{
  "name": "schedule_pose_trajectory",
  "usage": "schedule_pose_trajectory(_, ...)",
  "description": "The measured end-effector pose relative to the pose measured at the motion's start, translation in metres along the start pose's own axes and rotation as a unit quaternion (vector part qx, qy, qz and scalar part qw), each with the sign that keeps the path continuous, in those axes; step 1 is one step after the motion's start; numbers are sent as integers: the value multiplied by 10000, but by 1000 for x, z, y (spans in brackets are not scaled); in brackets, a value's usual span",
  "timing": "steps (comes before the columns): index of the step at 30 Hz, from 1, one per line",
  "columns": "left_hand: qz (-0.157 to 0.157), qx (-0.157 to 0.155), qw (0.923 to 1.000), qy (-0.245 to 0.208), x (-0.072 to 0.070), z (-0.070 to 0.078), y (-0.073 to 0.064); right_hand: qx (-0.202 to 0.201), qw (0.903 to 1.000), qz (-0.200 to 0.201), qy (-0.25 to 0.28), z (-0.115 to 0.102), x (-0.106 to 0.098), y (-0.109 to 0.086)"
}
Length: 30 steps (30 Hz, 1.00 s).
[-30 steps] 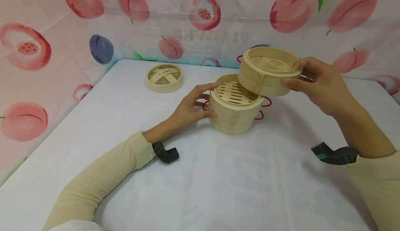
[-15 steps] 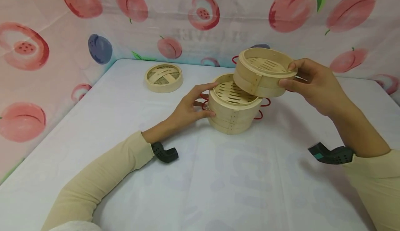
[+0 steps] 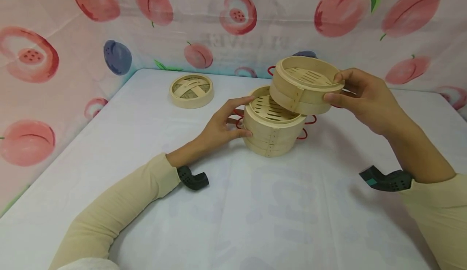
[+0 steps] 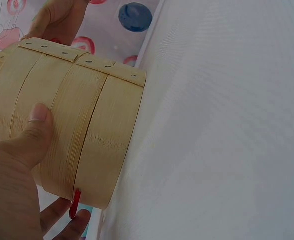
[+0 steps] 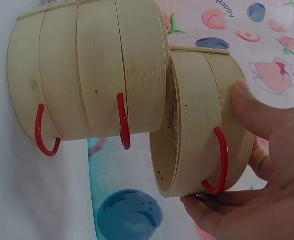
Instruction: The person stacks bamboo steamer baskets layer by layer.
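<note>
Two bamboo steamer baskets with red side handles stand stacked (image 3: 271, 138) on the white table. My left hand (image 3: 222, 126) grips the stack's left side, its thumb on the front wall and fingers round the back, as the left wrist view also shows. Above and to the right, my right hand (image 3: 365, 97) pinches the right rim of a third steamer basket (image 3: 300, 95). That basket is tilted, overlapping the right part of the stack's top. In the right wrist view the held basket (image 5: 196, 100) sits against the stack (image 5: 87, 70), off to one side of it.
A woven bamboo lid (image 3: 191, 91) lies at the back left of the table (image 3: 255, 213). A fruit-printed cloth (image 3: 175, 31) hangs behind and along the left side. Dark camera mounts sit on both wrists.
My right hand has moved slightly left with the steamer basket, bringing it further over the stack. The left hand and the stack have stayed in place.
</note>
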State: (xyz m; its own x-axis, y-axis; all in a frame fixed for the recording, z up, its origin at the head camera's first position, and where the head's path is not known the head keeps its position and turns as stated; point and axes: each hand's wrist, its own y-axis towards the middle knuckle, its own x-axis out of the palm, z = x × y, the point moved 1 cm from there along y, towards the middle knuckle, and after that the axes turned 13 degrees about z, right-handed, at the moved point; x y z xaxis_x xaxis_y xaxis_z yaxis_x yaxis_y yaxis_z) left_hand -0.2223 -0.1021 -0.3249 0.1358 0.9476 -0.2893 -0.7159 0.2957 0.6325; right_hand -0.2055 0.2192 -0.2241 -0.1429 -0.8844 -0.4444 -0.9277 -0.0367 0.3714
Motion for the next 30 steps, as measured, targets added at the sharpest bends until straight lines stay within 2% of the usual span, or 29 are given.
schedule_pose_trajectory(7, 36, -67, 9999, -110, -1, 30, 2, -143, 9996, -225, 9, -3, 0, 5)
schedule_pose_trajectory(13, 40, -136, 9999, -73, -1, 35, 3, -203, 9985, -492, 118, -5, -1, 11)
schedule_pose_trajectory(18, 62, -97, 9999, -125, 0, 32, 3, -229, 9973, -693, 35, -7, -4, 16)
schedule_pose_trajectory(25, 105, -55, 9999, -106, 1, 3, 1, -150, 9956, -917, -80, -8, -5, 20)
schedule_pose_trajectory(30, 99, -7, 9999, -33, 1, -3, 0, -106, 9958, -914, 24, -9, -2, 19)
